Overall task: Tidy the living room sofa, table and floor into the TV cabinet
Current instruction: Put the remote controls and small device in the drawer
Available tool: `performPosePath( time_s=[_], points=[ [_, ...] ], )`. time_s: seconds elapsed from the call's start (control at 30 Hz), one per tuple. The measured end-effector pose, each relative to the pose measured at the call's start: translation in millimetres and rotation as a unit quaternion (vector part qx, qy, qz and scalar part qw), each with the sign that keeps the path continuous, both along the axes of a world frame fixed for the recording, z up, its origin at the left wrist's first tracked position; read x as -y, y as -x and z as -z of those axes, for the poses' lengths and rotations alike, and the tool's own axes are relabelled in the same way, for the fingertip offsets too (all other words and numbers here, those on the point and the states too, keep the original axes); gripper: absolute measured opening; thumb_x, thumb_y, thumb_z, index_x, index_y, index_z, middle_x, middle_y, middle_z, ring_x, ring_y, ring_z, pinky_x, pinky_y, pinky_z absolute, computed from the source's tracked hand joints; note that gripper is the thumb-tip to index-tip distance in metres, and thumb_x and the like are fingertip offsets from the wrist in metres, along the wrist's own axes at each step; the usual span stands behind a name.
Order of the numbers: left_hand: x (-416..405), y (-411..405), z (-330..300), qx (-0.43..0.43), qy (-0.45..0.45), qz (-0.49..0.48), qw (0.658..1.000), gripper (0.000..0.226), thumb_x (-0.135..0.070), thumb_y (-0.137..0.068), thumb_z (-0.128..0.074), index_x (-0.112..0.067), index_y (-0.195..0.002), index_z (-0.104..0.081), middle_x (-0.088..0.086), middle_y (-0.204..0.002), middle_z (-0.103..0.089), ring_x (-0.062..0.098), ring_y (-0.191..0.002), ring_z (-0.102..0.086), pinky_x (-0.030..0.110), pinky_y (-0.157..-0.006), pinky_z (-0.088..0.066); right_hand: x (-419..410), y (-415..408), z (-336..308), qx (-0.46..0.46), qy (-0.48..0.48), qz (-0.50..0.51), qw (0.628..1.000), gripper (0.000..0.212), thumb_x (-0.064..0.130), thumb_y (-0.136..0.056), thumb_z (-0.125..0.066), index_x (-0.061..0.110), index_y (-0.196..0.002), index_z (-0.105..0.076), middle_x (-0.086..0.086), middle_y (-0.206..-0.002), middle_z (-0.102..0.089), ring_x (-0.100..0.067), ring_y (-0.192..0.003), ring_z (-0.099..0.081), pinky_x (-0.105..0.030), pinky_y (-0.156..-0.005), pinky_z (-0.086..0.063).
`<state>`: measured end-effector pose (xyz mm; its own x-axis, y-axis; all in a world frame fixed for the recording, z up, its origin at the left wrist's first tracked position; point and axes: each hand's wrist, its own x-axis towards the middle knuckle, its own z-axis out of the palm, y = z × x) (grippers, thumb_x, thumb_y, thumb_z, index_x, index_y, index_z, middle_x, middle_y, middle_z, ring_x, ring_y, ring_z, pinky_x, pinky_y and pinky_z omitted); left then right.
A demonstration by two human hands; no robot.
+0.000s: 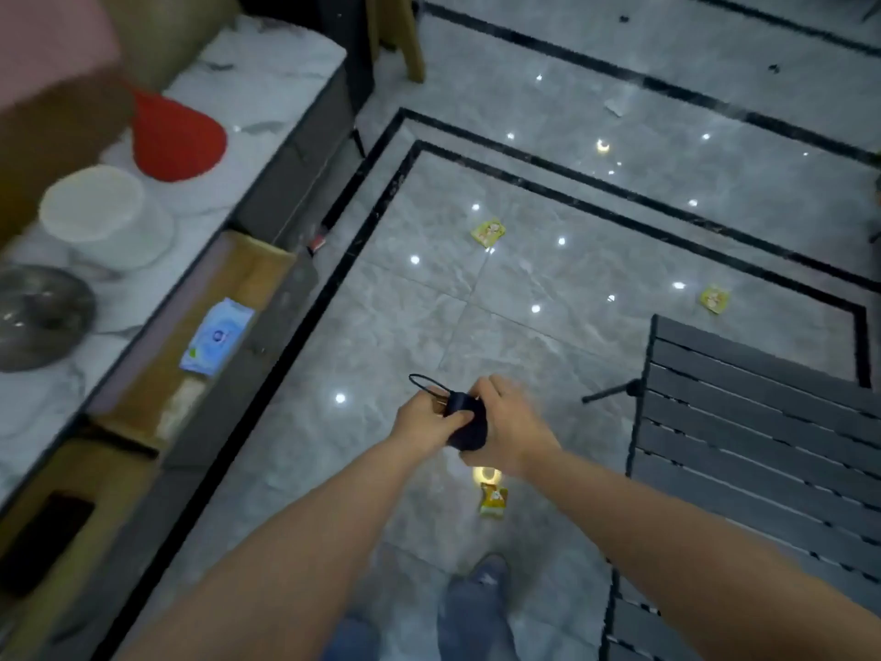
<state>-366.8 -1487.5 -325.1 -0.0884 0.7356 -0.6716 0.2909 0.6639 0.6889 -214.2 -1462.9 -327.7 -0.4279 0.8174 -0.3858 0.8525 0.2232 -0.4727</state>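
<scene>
From the head camera we look down at both forearms stretched out over the grey tiled floor (524,326). Our left hand (424,419) and right hand (505,427) meet just below the centre of the view, fingers curled and pressed around a small dark pouch (465,422); a thin black loop (419,381) sticks out at its 11 o'clock. We judge the step to be bundling this pouch up before storing it. The TV cabinet (267,78) runs along the 9 to 11 o'clock side, with an open drawer (257,269) holding a blue wipes pack (217,336). Yellow wrappers lie on the floor at 12 o'clock (487,231), 2 o'clock (713,298) and just beneath our hands (493,500). A dark slatted table (763,422) sits at 4 o'clock. Next we would need to carry the pouch left to that drawer, then bend down for the wrappers.
</scene>
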Motion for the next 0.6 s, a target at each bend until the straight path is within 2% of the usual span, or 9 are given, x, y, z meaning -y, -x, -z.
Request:
performPosePath(
  time_s=[0.07, 0.17, 0.27, 0.3, 0.4, 0.53, 0.6],
  points=[
    [18, 43, -2, -0.015, -0.015, -0.033, 0.999, 0.032, -0.025, -0.083, -0.077, -0.014, -0.11, -0.064, -0.002, -0.099, -0.066, 0.016, -0.101, -0.063, 0.03, -0.095, -0.051, 7, 46, -2, -0.002, -0.006, -0.03, 1.0, 0.063, 0.033, -0.055, -0.082, 0.017, -0.107, -0.049, 0.004, -0.106, -0.046, -0.017, -0.096, -0.048, -0.03, -0.07, -0.041],
    [50, 106, 3, -0.013, -0.018, -0.086, 0.996, 0.032, -0.025, -0.082, -0.077, -0.012, -0.109, -0.065, -0.005, -0.1, -0.068, 0.013, -0.099, -0.064, 0.028, -0.092, -0.052, 25, 114, -4, -0.003, -0.019, -0.078, 0.997, 0.065, 0.035, -0.055, -0.08, 0.022, -0.11, -0.049, 0.008, -0.106, -0.046, -0.014, -0.098, -0.051, -0.031, -0.071, -0.048],
    [84, 173, 6, -0.009, -0.015, -0.148, 0.989, 0.037, -0.026, -0.081, -0.078, -0.013, -0.114, -0.066, -0.006, -0.102, -0.07, 0.011, -0.097, -0.065, 0.02, -0.082, -0.052, 43, 185, -8, 0.014, -0.036, -0.138, 0.99, 0.065, 0.038, -0.055, -0.077, 0.027, -0.111, -0.045, 0.013, -0.105, -0.042, -0.011, -0.096, -0.05, -0.031, -0.069, -0.05],
    [97, 196, 8, -0.007, -0.017, -0.174, 0.985, 0.038, -0.025, -0.081, -0.079, -0.012, -0.113, -0.065, -0.004, -0.102, -0.07, 0.012, -0.098, -0.066, 0.022, -0.082, -0.053, 49, 211, -8, 0.021, -0.035, -0.165, 0.985, 0.066, 0.04, -0.054, -0.077, 0.028, -0.111, -0.044, 0.014, -0.105, -0.04, -0.011, -0.096, -0.049, -0.031, -0.068, -0.05],
    [127, 251, 10, 0.005, -0.01, -0.235, 0.972, 0.037, -0.024, -0.079, -0.08, -0.012, -0.11, -0.064, -0.001, -0.103, -0.07, 0.017, -0.099, -0.067, 0.038, -0.089, -0.057, 64, 277, -10, 0.037, -0.031, -0.225, 0.973, 0.069, 0.043, -0.052, -0.078, 0.028, -0.108, -0.04, 0.013, -0.104, -0.038, -0.011, -0.097, -0.046, -0.036, -0.067, -0.052],
    [173, 319, 10, -0.007, -0.008, -0.283, 0.959, 0.028, -0.024, -0.081, -0.079, -0.018, -0.102, -0.061, -0.003, -0.099, -0.066, 0.013, -0.094, -0.062, 0.025, -0.084, -0.049, 97, 366, -13, 0.059, -0.027, -0.304, 0.951, 0.065, 0.044, -0.052, -0.079, 0.026, -0.099, -0.037, 0.009, -0.104, -0.04, -0.013, -0.097, -0.046, -0.033, -0.063, -0.048],
    [204, 355, 7, -0.007, -0.004, -0.316, 0.949, 0.03, -0.021, -0.084, -0.077, -0.012, -0.107, -0.062, -0.001, -0.103, -0.066, 0.016, -0.099, -0.062, 0.026, -0.084, -0.047, 121, 414, -15, 0.058, -0.019, -0.342, 0.938, 0.063, 0.044, -0.054, -0.078, 0.025, -0.096, -0.035, 0.008, -0.103, -0.04, -0.014, -0.099, -0.045, -0.032, -0.061, -0.045]
  ],
)
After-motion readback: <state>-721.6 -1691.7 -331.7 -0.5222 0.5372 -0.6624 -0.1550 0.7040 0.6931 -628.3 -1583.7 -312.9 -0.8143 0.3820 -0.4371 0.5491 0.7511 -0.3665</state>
